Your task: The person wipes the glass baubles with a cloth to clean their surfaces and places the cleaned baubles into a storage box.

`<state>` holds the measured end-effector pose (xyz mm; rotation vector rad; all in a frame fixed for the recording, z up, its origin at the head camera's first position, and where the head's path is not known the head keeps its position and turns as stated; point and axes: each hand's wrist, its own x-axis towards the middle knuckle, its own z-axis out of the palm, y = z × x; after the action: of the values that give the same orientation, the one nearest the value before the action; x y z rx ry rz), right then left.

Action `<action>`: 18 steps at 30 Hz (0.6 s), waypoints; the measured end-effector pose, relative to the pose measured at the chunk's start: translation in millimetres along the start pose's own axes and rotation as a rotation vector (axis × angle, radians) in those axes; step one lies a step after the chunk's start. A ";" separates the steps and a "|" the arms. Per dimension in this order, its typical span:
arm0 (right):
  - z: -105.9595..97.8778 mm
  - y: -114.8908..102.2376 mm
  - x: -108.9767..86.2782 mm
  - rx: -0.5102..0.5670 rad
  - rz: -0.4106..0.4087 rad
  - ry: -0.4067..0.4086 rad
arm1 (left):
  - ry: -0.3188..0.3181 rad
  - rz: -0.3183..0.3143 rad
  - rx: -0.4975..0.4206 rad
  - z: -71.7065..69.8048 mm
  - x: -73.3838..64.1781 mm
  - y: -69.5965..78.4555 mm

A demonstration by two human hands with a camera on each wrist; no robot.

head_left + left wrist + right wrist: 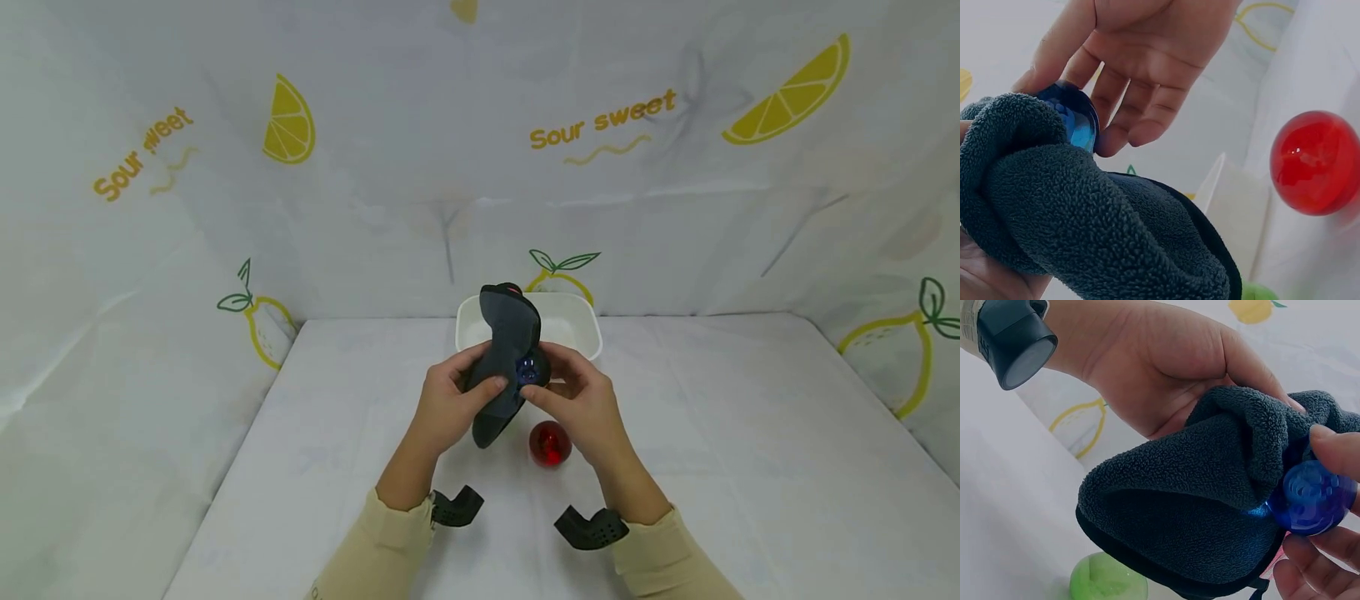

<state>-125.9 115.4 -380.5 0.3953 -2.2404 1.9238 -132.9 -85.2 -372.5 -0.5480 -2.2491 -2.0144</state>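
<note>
In the head view my left hand [444, 407] grips a dark blue-grey terry cloth [512, 325] with black edging, held up above the table. My right hand [588, 404] pinches a clear blue ball [529, 369] between thumb and fingers, against a fold of the cloth. The right wrist view shows the blue ball [1313, 497] partly covered by the cloth [1185, 469], with my thumb on top and fingers below. Closer to me, a clear red ball [551, 443] rests on the table near my right wrist.
Behind my hands a white tub [577, 321] stands at the table's back edge, partly hidden by the cloth. A green ball [1109, 578] lies past the cloth in the right wrist view. A lemon-print sheet [420, 108] hangs behind the white table [735, 433].
</note>
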 end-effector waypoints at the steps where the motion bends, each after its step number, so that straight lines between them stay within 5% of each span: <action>1: 0.1 -0.3 0.0 0.000 -0.005 0.001 | 0.000 0.000 -0.003 0.0 0.0 -0.2; 18: 2.6 -1.3 -0.7 -0.044 -0.093 0.010 | 0.001 -0.025 -0.012 0.1 0.4 -0.7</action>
<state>-124.7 112.8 -379.9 0.4736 -2.2124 1.8236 -133.5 -85.1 -373.0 -0.5221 -2.2555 -2.0407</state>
